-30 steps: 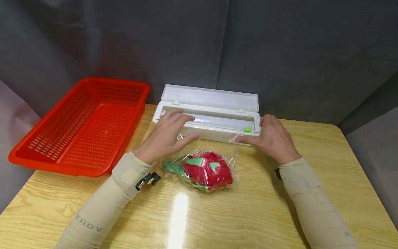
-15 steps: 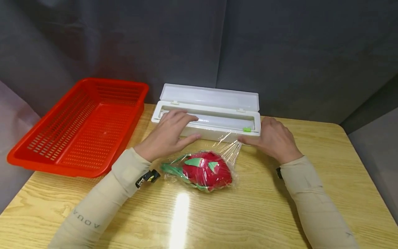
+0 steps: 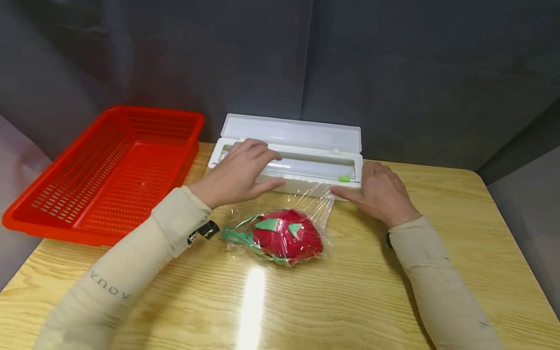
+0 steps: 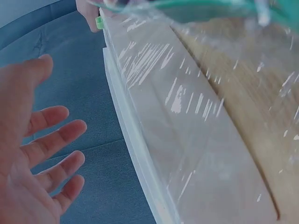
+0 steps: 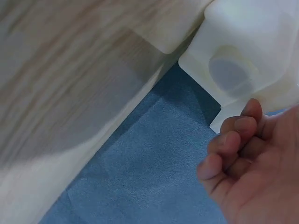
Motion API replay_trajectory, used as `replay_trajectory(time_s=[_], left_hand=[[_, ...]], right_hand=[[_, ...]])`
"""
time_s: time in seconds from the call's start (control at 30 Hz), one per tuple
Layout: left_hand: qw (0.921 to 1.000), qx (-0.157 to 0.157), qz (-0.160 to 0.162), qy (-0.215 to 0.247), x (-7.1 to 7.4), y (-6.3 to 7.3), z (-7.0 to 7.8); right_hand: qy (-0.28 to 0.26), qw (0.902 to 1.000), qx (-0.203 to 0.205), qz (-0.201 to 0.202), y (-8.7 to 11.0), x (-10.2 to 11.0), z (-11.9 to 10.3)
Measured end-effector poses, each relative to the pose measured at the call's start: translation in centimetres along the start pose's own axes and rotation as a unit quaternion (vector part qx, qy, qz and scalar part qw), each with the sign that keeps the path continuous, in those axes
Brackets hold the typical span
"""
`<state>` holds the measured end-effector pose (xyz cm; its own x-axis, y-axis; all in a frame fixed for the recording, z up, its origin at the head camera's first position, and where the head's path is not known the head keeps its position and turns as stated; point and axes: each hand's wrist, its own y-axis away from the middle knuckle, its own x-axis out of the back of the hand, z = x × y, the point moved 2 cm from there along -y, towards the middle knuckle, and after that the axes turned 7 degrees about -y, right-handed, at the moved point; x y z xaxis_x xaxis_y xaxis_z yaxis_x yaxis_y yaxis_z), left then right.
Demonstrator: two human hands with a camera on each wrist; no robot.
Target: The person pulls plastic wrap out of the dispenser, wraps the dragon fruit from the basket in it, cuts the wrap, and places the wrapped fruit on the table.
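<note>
A white cling film dispenser (image 3: pixel 306 188) lies with its lid (image 3: pixel 290 132) raised, a film roll (image 3: pixel 306 167) inside and a green slider (image 3: pixel 344 179) at the right end of its front edge. My left hand (image 3: pixel 238 172) hovers over its left part, fingers spread, holding nothing; the left wrist view shows the fingers (image 4: pixel 60 140) apart from the box. My right hand (image 3: pixel 380 194) grips the dispenser's right end, thumb on the front face, fingers curled at the end. Before the box lies a red and green dragon fruit (image 3: pixel 286 238) under clear film (image 3: pixel 323 206) that runs up to the dispenser.
A red perforated plastic basket (image 3: pixel 144 189) stands at the left on the wooden table (image 3: pixel 350 291). Dark grey fabric (image 3: pixel 393 87) hangs behind the table's back edge. The raised lid leans toward that fabric.
Film between the dragon fruit and the dispenser now shows as stretched, gathered strands near my right thumb. My left hand has shifted slightly; my right hand stays at the box's end. The view drifted a little.
</note>
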<state>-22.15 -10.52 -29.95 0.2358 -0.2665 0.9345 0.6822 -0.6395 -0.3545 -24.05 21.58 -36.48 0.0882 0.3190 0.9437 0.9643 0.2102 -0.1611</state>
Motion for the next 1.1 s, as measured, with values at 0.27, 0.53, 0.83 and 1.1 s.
replay_trajectory(time_s=[0.27,0.53,0.83,1.1], left_hand=[[0.9997,-0.015,-0.02,-0.004,0.0,-1.6,-0.3],[0.9984,-0.031,-0.045,-0.011,0.1,-3.2,0.0],[0.9973,-0.025,-0.064,-0.025,0.4,-5.2,-0.2],[0.9949,-0.05,-0.085,-0.024,-0.1,-6.4,0.3]], right_hand=[[0.0,0.9999,0.003,-0.014,0.1,-0.3,-0.1],[-0.005,1.0,0.006,-0.006,0.0,-0.8,-0.2],[0.01,0.9998,0.017,0.004,0.1,-0.8,-0.8],[0.031,0.9995,0.011,0.005,0.4,-0.8,-1.1]])
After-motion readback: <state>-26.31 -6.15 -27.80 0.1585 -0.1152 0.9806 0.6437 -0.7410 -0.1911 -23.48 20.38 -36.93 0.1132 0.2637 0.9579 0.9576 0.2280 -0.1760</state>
